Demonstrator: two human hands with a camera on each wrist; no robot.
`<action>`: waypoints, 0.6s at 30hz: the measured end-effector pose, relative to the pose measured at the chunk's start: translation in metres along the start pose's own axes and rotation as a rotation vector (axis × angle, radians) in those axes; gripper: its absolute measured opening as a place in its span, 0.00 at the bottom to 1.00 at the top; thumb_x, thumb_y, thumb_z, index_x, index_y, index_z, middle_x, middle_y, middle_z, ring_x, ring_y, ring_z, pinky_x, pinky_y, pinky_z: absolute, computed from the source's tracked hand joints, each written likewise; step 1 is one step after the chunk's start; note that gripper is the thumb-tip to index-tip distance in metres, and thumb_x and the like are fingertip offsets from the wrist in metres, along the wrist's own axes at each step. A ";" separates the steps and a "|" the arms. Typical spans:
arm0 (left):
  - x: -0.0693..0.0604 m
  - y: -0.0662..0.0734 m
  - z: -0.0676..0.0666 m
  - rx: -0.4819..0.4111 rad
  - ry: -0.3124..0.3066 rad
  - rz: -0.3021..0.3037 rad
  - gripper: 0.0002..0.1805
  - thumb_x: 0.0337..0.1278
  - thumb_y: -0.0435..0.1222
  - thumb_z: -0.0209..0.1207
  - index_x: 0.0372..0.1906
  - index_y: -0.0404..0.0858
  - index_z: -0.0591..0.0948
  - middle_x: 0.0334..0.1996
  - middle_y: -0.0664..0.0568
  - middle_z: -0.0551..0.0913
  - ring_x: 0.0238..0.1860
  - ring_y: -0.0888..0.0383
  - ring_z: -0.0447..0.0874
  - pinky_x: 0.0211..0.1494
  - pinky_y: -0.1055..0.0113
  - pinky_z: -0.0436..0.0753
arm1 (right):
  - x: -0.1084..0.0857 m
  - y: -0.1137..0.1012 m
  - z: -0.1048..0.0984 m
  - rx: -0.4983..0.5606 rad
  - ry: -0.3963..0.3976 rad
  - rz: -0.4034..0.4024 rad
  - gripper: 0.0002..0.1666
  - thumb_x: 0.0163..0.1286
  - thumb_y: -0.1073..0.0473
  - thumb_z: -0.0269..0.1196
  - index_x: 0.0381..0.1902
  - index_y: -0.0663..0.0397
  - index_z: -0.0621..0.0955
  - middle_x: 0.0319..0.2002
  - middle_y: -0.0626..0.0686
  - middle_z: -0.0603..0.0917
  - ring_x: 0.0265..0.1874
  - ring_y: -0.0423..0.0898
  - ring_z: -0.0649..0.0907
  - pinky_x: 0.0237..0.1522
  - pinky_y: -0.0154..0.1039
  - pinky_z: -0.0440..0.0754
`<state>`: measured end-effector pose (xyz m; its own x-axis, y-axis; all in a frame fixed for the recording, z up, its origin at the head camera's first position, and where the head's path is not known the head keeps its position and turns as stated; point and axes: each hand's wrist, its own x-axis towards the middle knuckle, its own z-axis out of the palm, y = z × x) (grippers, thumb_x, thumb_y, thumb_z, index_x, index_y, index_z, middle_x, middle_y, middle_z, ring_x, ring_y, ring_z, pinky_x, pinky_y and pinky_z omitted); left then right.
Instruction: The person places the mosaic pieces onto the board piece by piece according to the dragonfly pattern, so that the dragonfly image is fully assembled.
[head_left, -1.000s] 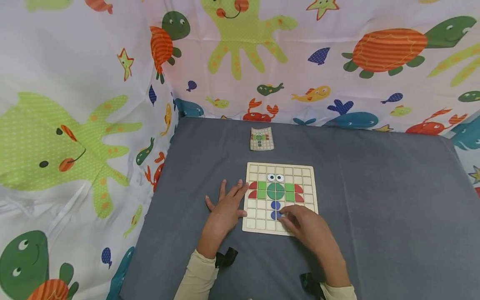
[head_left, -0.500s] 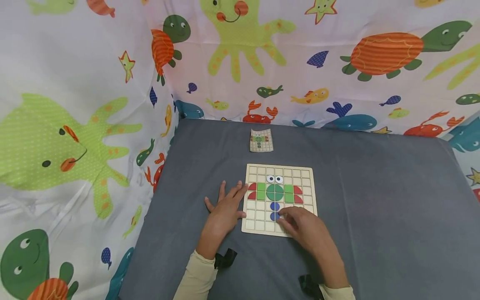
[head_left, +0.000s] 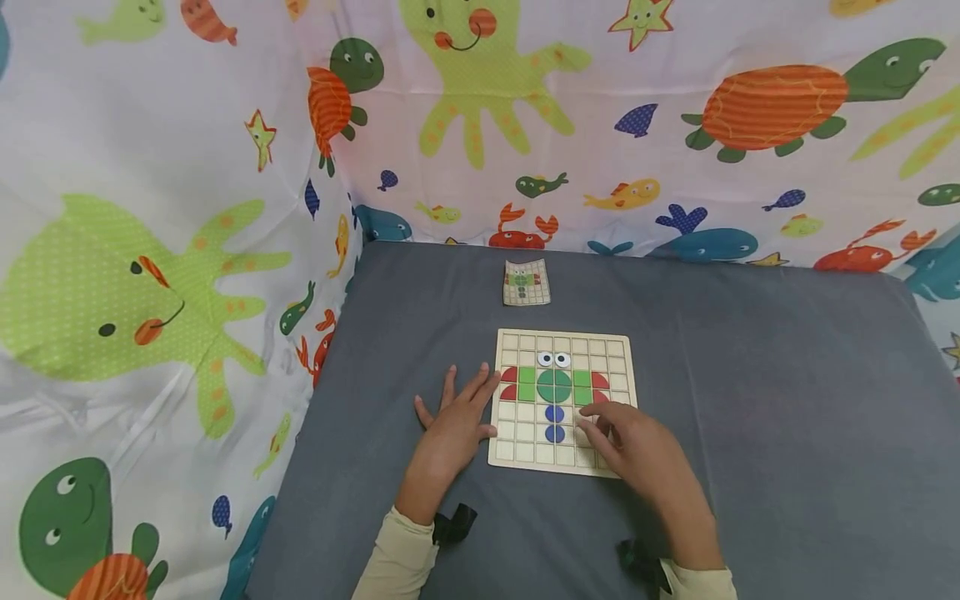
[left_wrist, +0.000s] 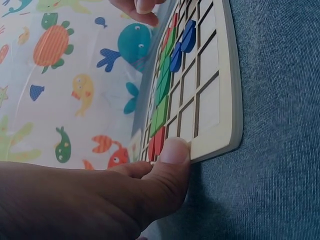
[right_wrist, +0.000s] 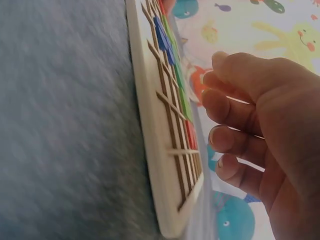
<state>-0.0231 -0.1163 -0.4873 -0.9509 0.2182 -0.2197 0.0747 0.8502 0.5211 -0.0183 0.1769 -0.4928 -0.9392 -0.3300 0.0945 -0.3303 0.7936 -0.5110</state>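
Observation:
A square wooden grid board [head_left: 517, 452] lies on the grey cloth. On it sit two eye pieces [head_left: 553, 359], a green circle of quarter pieces [head_left: 554, 386], light green squares [head_left: 527, 384], red quarter pieces [head_left: 509, 383] and two blue circles [head_left: 554, 423] of half pieces, one below the other. My left hand [head_left: 452, 429] rests at the board's left edge with fingers spread; in the left wrist view its thumb [left_wrist: 175, 151] touches the rim. Above the board's lower right part hovers my right hand [head_left: 637, 442], fingers loosely bent, nothing between them in the right wrist view.
A small pattern card [head_left: 527, 282] with a similar figure lies behind the board. Printed fabric with sea animals [head_left: 600, 108] hangs at the back and left of the grey cloth [head_left: 787, 417]. Black straps [head_left: 455, 523] are on the wrists.
My right hand has drawn away to the right from the lower blue circle, which now shows whole. The left hand stays at the board's edge.

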 end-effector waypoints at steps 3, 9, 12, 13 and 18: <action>-0.001 -0.002 -0.002 -0.005 0.003 0.001 0.47 0.60 0.40 0.71 0.84 0.51 0.64 0.85 0.54 0.58 0.86 0.35 0.39 0.67 0.10 0.41 | 0.000 0.003 -0.004 -0.030 0.029 -0.009 0.12 0.72 0.52 0.73 0.50 0.47 0.89 0.26 0.38 0.77 0.24 0.36 0.72 0.27 0.37 0.74; -0.002 -0.007 -0.013 -0.010 -0.032 -0.013 0.46 0.64 0.39 0.69 0.85 0.53 0.63 0.85 0.55 0.58 0.86 0.38 0.43 0.68 0.11 0.45 | 0.001 0.010 -0.019 -0.057 0.047 0.008 0.13 0.73 0.52 0.72 0.52 0.47 0.89 0.27 0.40 0.77 0.25 0.38 0.73 0.27 0.37 0.73; -0.003 -0.012 -0.025 -0.011 -0.018 0.006 0.43 0.70 0.41 0.66 0.85 0.53 0.61 0.85 0.53 0.58 0.85 0.39 0.48 0.69 0.14 0.52 | 0.004 0.014 -0.031 -0.070 0.054 -0.008 0.14 0.72 0.55 0.73 0.54 0.50 0.88 0.30 0.43 0.81 0.28 0.41 0.76 0.30 0.42 0.77; -0.003 -0.013 -0.031 -0.008 -0.005 0.018 0.43 0.70 0.42 0.65 0.85 0.53 0.61 0.84 0.53 0.59 0.85 0.40 0.49 0.69 0.14 0.54 | 0.005 0.015 -0.035 -0.075 0.062 -0.019 0.15 0.72 0.56 0.73 0.54 0.52 0.88 0.32 0.45 0.83 0.31 0.43 0.78 0.33 0.44 0.79; -0.006 -0.018 -0.065 0.054 0.106 0.112 0.45 0.69 0.50 0.64 0.86 0.55 0.59 0.85 0.55 0.57 0.86 0.43 0.48 0.74 0.19 0.53 | 0.012 0.018 -0.056 -0.114 0.124 -0.115 0.22 0.68 0.55 0.75 0.57 0.54 0.87 0.44 0.52 0.88 0.45 0.52 0.85 0.51 0.58 0.82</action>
<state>-0.0378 -0.1640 -0.4418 -0.9617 0.2641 -0.0732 0.1956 0.8484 0.4919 -0.0408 0.2159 -0.4530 -0.8966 -0.3619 0.2553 -0.4381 0.8092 -0.3914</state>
